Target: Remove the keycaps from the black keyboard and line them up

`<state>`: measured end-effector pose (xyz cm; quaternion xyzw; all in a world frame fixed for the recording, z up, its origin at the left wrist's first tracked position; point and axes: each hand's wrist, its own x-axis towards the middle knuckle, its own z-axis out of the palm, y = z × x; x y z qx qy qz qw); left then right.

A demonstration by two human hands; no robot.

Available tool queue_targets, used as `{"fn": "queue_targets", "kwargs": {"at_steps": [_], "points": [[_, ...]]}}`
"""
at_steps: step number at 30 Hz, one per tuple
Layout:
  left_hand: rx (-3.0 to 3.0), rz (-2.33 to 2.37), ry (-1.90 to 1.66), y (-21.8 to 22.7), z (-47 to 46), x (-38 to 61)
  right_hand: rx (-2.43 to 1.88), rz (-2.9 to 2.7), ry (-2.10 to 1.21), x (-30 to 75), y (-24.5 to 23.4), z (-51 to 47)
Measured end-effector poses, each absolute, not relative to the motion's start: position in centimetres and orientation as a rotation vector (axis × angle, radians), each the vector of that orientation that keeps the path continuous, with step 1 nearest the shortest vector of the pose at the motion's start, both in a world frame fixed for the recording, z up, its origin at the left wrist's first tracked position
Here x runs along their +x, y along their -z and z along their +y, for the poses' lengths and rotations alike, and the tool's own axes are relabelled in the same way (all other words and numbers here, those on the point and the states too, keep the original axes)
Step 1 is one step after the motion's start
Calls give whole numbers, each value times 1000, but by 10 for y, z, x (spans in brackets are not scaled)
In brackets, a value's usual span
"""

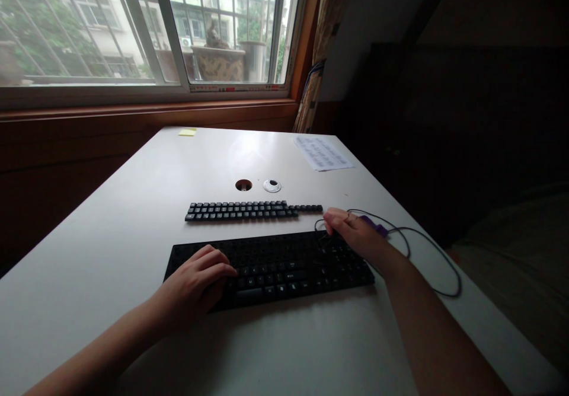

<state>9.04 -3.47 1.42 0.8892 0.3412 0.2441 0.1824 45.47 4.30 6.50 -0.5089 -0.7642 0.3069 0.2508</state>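
Note:
A black keyboard (284, 283) lies on the white desk. Its lower and right-hand keys show, while much of the upper left area looks dark, without visible lettering. My left hand (200, 274) rests on the keyboard's left part, fingers curled together against it. Over the upper right edge is my right hand (349, 227), its fingers pinched together; what they hold is hidden. Thin wire-like lines show just below those fingertips. Beyond the keyboard, loose black keycaps (240, 210) stand in neat rows, with a shorter single row reaching toward my right hand. Something purple (374, 226) shows behind that hand.
A dark cable (444, 256) loops over the desk (133, 206) at the right. Farther back are a round hole (243, 185), a white ring-shaped cover (272, 185), printed paper (323, 153) and a yellow sticky note (187, 131). A window stands behind the desk.

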Motion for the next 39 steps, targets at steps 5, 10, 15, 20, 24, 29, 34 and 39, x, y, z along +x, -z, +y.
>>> {"fn": "queue_targets", "kwargs": {"at_steps": [5, 10, 15, 20, 24, 29, 34, 39], "points": [[2512, 961, -685, -15, -35, 91, -1362, -2034, -911, 459, -61, 43], [2509, 955, -688, -15, -35, 90, -1438, -1928, -993, 467, -56, 46], [2500, 970, -682, -15, -35, 90, -1500, -1928, -1079, 471, -53, 46], [2504, 962, -684, -16, -35, 91, -1494, -1980, -1063, 468, -56, 42], [2506, 954, -690, -15, -35, 91, -1513, -2124, -835, 469, -62, 40], [2511, 953, -688, -13, -33, 89, -1430, -2134, -587, 474, -71, 38], [2506, 944, -692, -12, -33, 90, -1455, -1983, -594, 477, -71, 36], [2506, 947, -691, -13, -33, 90, -1503, -1907, -604, 475, -69, 34]]}}
